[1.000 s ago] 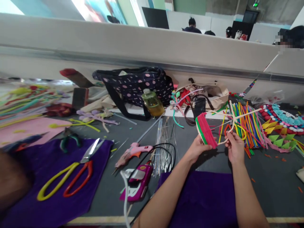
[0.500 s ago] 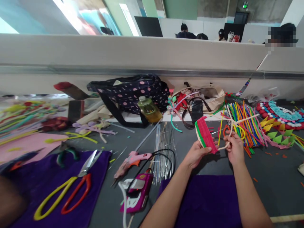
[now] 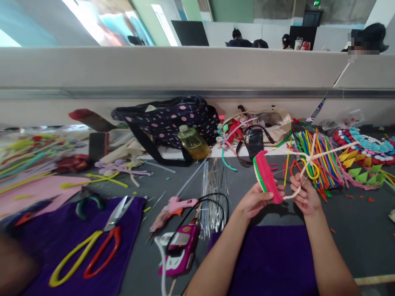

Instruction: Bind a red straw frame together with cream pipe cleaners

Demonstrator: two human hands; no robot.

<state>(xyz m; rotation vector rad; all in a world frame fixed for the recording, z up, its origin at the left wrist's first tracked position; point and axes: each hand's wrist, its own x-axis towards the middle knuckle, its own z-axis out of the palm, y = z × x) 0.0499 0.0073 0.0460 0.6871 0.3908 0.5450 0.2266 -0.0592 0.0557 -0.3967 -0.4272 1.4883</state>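
Observation:
My left hand is closed on a flat pipe-cleaner piece, its thumb on the lower end. The piece has a broad pink face with green and white bands along its left edge. In my right hand is a cream fuzzy pipe cleaner, pinched near its lower part. Its upper end spreads into several arms, and its lower end reaches the bottom corner of the pink piece; whether they are joined, I cannot tell. A purple cloth lies beneath my forearms.
Beyond my hands lie colourful pipe cleaners and a beaded ornament. Left of my arms are a pink glue gun, a magenta device, a cord and large scissors. A bottle leans against a dotted bag.
My right hand has turned the cream pipe cleaner, so its branching arms now stand farther right and open more widely. My left hand keeps the pink piece in nearly the same place.

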